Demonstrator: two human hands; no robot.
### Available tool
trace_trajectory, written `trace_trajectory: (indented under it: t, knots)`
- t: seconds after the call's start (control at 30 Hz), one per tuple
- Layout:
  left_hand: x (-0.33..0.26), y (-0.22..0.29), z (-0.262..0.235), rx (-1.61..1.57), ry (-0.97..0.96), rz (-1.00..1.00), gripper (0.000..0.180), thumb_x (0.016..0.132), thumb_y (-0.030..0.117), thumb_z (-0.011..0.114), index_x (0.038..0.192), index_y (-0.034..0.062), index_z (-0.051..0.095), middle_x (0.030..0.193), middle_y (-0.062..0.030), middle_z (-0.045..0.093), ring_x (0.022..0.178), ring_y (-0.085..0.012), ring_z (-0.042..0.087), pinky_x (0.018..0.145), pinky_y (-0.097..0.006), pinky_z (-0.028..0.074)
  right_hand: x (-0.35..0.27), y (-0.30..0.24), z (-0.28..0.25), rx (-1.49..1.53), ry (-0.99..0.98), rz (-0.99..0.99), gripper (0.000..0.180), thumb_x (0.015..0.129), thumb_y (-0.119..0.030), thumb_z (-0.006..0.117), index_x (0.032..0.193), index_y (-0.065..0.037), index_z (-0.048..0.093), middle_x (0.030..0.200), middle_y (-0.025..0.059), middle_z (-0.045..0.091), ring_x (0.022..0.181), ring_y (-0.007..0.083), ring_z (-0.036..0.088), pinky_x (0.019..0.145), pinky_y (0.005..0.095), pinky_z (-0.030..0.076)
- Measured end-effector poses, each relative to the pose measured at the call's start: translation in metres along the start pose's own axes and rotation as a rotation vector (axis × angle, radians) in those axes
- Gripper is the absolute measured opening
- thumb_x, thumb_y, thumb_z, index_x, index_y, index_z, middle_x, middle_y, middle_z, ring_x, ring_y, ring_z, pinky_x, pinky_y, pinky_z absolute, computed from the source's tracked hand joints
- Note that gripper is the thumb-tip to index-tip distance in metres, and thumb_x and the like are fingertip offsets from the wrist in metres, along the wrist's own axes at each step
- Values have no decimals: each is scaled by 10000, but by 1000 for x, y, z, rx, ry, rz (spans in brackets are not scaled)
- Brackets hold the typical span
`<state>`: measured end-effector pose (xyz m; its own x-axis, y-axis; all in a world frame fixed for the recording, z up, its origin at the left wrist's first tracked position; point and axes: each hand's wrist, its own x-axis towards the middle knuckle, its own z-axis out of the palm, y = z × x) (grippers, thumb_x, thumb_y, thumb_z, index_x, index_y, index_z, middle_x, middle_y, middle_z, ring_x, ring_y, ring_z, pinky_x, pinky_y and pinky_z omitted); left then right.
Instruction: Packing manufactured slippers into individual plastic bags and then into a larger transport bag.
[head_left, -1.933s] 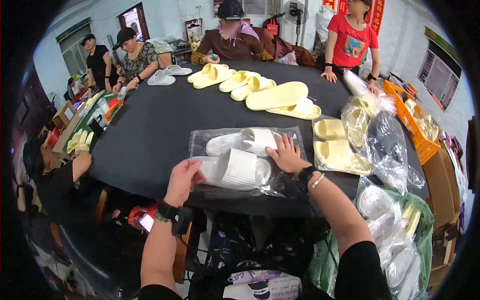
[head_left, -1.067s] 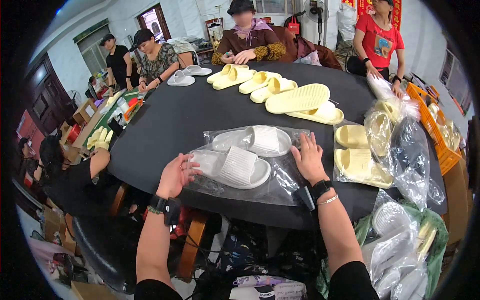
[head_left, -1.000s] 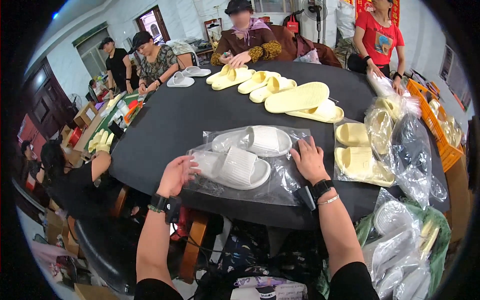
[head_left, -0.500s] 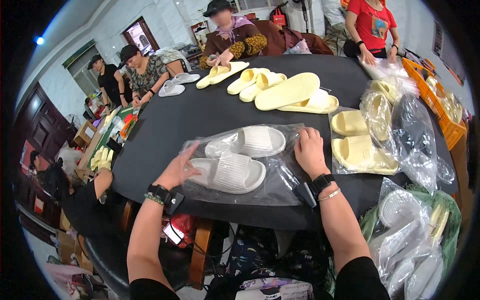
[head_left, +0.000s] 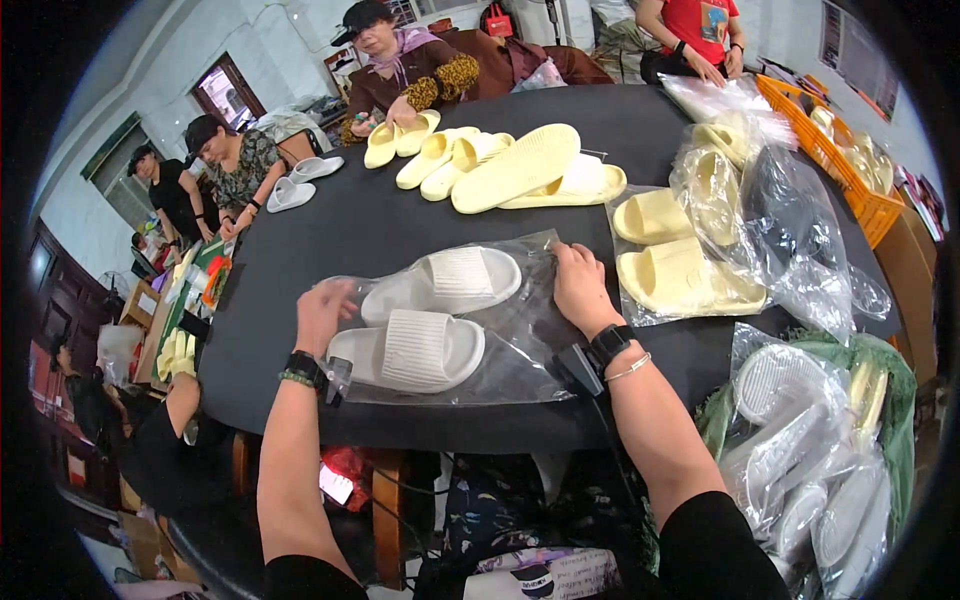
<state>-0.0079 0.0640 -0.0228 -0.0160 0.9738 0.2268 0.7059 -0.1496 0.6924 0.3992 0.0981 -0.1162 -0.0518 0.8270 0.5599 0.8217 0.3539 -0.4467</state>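
A pair of light grey-white slide sandals (head_left: 431, 348) lies side by side inside a clear plastic bag (head_left: 520, 365) on the dark table in front of me. At the bag's left end, by the sandals' heels, my left hand (head_left: 325, 312) has its fingers curled on the film, slightly blurred. My right hand (head_left: 582, 288) pinches the bag's upper right corner, beyond the sandals' toe ends. Both wrists carry dark bands with small devices; the right one's device rests over the bag's right edge.
Several loose yellow slides (head_left: 515, 170) lie across the table's far side. Bagged yellow slides (head_left: 690, 275) sit to my right, near an orange crate (head_left: 825, 150). A green sack (head_left: 890, 370) of bagged white slides stands at lower right. Co-workers are around the table (head_left: 270, 250).
My left hand has gone from spread fingers to curled ones at the bag's left end. My right hand keeps the upper right corner. The whole view has shifted, moving the scene leftward.
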Motion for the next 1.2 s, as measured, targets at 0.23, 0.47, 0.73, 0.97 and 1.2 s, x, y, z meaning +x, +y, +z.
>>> trace_trajectory:
  t: [0.23, 0.47, 0.73, 0.97, 1.2]
  knots:
    - [-5, -54, -11, -250, 267, -24, 225, 926, 85, 655, 1122, -15, 702, 975, -72, 672, 892, -147, 692, 697, -260, 559, 8, 0, -2, 253, -5, 129, 333, 937, -98, 525, 1261, -22, 502, 1127, 184, 644, 1166, 396, 540, 924, 516, 432]
    - [-25, -53, -7, 64, 389, -158, 188, 936, 126, 633, 1055, -3, 569, 876, -75, 617, 721, -155, 626, 552, -236, 490, 7, 5, -9, 229, 89, -45, 412, 928, -151, 583, 1312, -54, 472, 1276, 167, 588, 1240, 390, 490, 966, 528, 414]
    - [-76, 24, -42, -384, -496, -330, 408, 1035, 185, 477, 1403, 10, 475, 1166, -141, 658, 784, -162, 691, 576, -237, 531, 11, -22, -16, -88, -439, -51, 666, 918, -466, 605, 1386, -9, 482, 1451, 180, 475, 1417, 434, 309, 1093, 564, 318]
    - [-73, 12, -53, -223, -522, -168, 443, 978, 150, 559, 1414, 84, 511, 1215, -110, 663, 885, -175, 707, 674, -243, 572, 28, 29, -8, 40, 18, -248, 221, 953, -180, 595, 1078, -3, 640, 1070, 193, 650, 1017, 374, 601, 899, 430, 467]
    - [-96, -9, -78, -348, -468, -259, 430, 976, 151, 583, 1391, 51, 529, 1238, -103, 648, 890, -165, 699, 681, -239, 573, 20, 18, -7, 103, -171, -175, 212, 947, -193, 605, 1081, -33, 643, 1061, 167, 642, 1041, 361, 588, 922, 426, 453]
